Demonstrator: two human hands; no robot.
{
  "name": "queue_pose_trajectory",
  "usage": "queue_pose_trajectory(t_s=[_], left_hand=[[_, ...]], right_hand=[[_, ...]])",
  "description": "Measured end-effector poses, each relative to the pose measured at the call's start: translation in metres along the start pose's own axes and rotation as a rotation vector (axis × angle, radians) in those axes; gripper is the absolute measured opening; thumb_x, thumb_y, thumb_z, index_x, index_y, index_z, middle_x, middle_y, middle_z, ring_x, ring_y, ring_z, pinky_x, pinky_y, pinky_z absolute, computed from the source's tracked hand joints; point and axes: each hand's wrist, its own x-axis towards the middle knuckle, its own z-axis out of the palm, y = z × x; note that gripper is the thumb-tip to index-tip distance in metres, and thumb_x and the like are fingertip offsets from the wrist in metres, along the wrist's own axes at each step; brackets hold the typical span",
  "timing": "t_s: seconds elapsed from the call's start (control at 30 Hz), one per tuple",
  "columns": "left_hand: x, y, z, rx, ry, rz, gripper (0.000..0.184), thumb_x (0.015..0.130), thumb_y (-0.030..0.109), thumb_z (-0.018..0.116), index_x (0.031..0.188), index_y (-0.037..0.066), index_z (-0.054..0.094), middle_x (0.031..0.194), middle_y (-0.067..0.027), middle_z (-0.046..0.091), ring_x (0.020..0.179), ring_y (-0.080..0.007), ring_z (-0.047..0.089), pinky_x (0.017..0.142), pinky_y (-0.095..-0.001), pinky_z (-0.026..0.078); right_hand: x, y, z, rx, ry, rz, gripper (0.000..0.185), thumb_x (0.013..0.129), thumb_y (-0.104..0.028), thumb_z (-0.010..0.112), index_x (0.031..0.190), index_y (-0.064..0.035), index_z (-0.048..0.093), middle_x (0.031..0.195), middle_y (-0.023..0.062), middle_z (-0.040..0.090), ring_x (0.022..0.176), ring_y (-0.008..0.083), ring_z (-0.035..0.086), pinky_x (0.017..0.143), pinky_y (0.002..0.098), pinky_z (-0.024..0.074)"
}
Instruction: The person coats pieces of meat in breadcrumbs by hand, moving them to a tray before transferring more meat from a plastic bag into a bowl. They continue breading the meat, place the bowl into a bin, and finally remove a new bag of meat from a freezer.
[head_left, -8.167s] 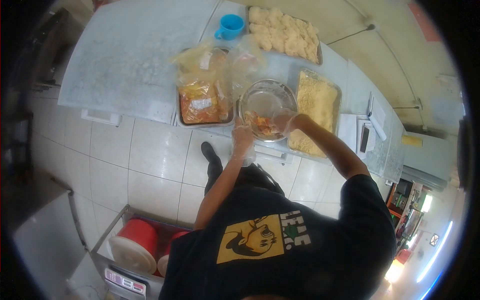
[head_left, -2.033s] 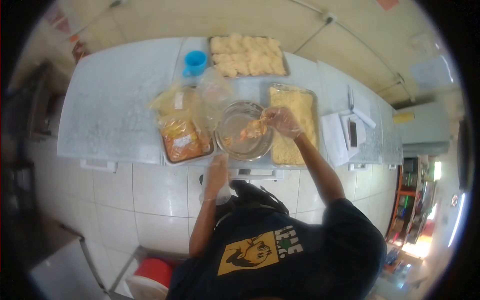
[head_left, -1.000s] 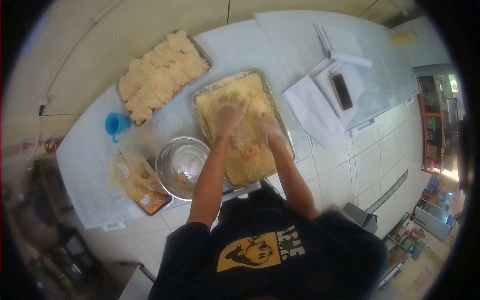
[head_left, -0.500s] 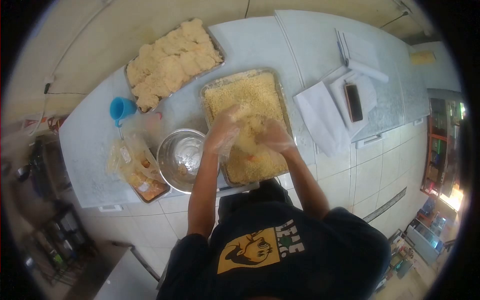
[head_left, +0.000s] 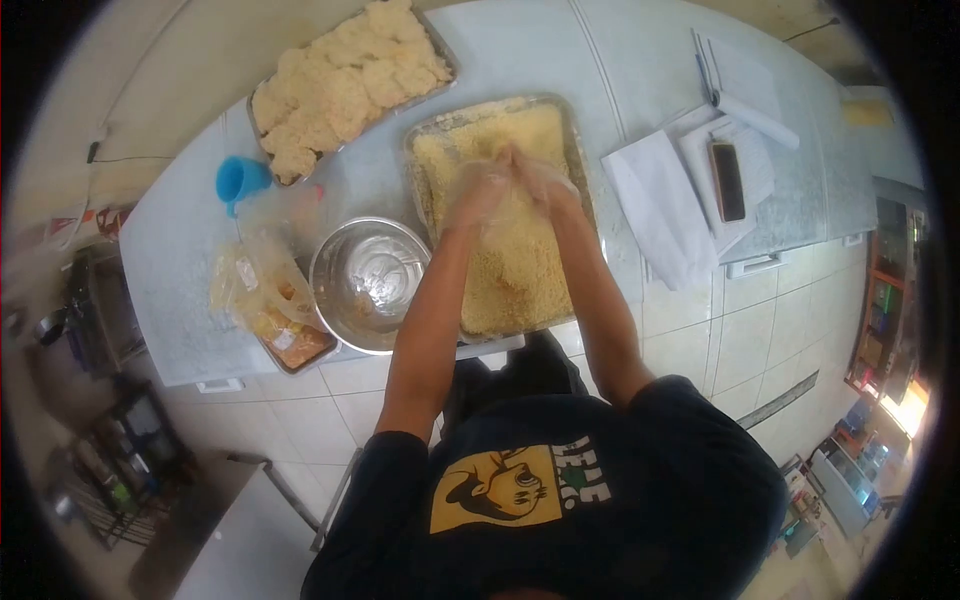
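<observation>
A metal tray [head_left: 585, 205] of yellowish crumbs [head_left: 515, 275] lies before me on the table. Both my hands, in thin clear plastic gloves, are over its far half, close together with fingertips nearly meeting in the crumbs. My left hand [head_left: 480, 188] is smeared by motion, so its fingers do not show clearly. On my right hand [head_left: 543, 182] the fingers look stretched out, pointing inward and down at the crumbs. Anything under the hands is hidden.
At the back left stands a tray heaped with crumb-coated pieces [head_left: 345, 80]. Left of my forearm are a steel bowl [head_left: 370, 285], a blue mug [head_left: 242, 180] and plastic bags [head_left: 262, 285] over a small tray. Papers [head_left: 660, 210] and a phone [head_left: 728, 182] lie at right.
My hands have moved to the far end of the crumb tray and come closer together. The crumbs between them are spread differently. The whole view has shifted slightly.
</observation>
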Motion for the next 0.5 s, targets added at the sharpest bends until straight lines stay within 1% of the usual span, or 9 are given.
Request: queue_pose_trajectory(t_s=[0.07,0.17,0.2,0.27,0.3,0.37,0.4,0.47,0.5], left_hand=[[-0.003,0.028,-0.037,-0.091,-0.239,-0.044,0.061,0.092,0.054,0.045,0.092,-0.003,0.069,0.096,-0.0266,0.066,0.088,-0.0418,0.064,0.080,-0.0498,0.047],[0.001,0.039,-0.060,0.049,-0.258,-0.001,0.057,0.091,0.050,0.047,0.099,-0.004,0.066,0.105,-0.0282,0.063,0.095,-0.0409,0.062,0.082,-0.0473,0.047],[-0.005,0.044,-0.069,0.053,-0.257,0.001,0.057,0.091,0.050,0.047,0.099,-0.004,0.066,0.105,-0.0282,0.063,0.095,-0.0409,0.062,0.082,-0.0473,0.047],[-0.023,0.050,-0.085,-0.029,-0.271,0.018,0.048,0.090,0.039,0.055,0.110,-0.004,0.063,0.113,-0.0270,0.062,0.104,-0.0369,0.061,0.089,-0.0422,0.046],[-0.028,0.041,-0.084,-0.025,-0.269,0.023,0.048,0.090,0.039,0.055,0.110,-0.004,0.063,0.113,-0.0270,0.062,0.104,-0.0369,0.061,0.089,-0.0422,0.046],[-0.033,0.015,-0.076,-0.162,-0.242,0.120,0.048,0.085,0.025,0.066,0.120,-0.006,0.059,0.118,-0.0244,0.062,0.108,-0.0269,0.061,0.094,-0.0358,0.045],[-0.037,0.014,-0.081,-0.160,-0.238,0.126,0.048,0.085,0.025,0.066,0.120,-0.006,0.059,0.118,-0.0244,0.062,0.108,-0.0269,0.061,0.094,-0.0358,0.045],[-0.045,0.014,-0.091,-0.281,-0.422,0.256,0.048,0.083,0.013,0.063,0.127,-0.004,0.055,0.126,-0.0215,0.059,0.114,-0.0243,0.058,0.098,-0.0331,0.042],[-0.050,0.019,-0.097,-0.277,-0.416,0.266,0.048,0.083,0.013,0.063,0.127,-0.004,0.055,0.126,-0.0215,0.059,0.114,-0.0243,0.058,0.098,-0.0331,0.042]], right_hand=[[0.035,0.040,0.013,0.634,-0.139,0.052,0.052,0.090,-0.044,0.057,0.125,-0.0068,0.061,0.127,0.0099,0.060,0.114,0.0225,0.055,0.094,0.0341,0.0429],[0.031,0.053,0.004,0.784,-0.343,-0.154,0.045,0.089,-0.038,0.062,0.119,-0.0052,0.064,0.122,0.0091,0.061,0.110,0.0218,0.057,0.090,0.0329,0.0441],[0.016,0.045,-0.003,0.787,-0.344,-0.157,0.045,0.089,-0.038,0.062,0.119,-0.0052,0.064,0.122,0.0091,0.061,0.110,0.0218,0.057,0.090,0.0329,0.0441],[-0.021,0.031,-0.017,0.584,-0.337,-0.100,0.041,0.087,-0.034,0.065,0.113,-0.0027,0.065,0.117,0.0124,0.063,0.107,0.0192,0.057,0.087,0.0326,0.0447],[-0.041,0.023,-0.021,0.518,-0.335,-0.083,0.039,0.086,-0.033,0.066,0.111,-0.0019,0.065,0.116,0.0134,0.063,0.106,0.0183,0.058,0.086,0.0326,0.0449],[-0.075,0.015,-0.013,-0.015,-0.137,-0.262,0.035,0.086,-0.028,0.065,0.108,-0.0002,0.064,0.111,0.0188,0.064,0.103,0.0225,0.060,0.083,0.0363,0.0457],[-0.087,0.018,-0.004,-0.013,-0.134,-0.269,0.035,0.086,-0.028,0.065,0.108,-0.0002,0.064,0.111,0.0188,0.064,0.103,0.0225,0.060,0.083,0.0363,0.0457],[-0.106,0.027,0.019,-0.547,0.101,-0.371,0.047,0.086,-0.031,0.060,0.120,0.0003,0.058,0.119,0.0242,0.059,0.114,0.0318,0.055,0.096,0.0436,0.0409],[-0.117,0.030,0.030,-0.545,0.108,-0.380,0.047,0.086,-0.031,0.060,0.120,0.0003,0.058,0.119,0.0242,0.059,0.114,0.0318,0.055,0.096,0.0436,0.0409]])
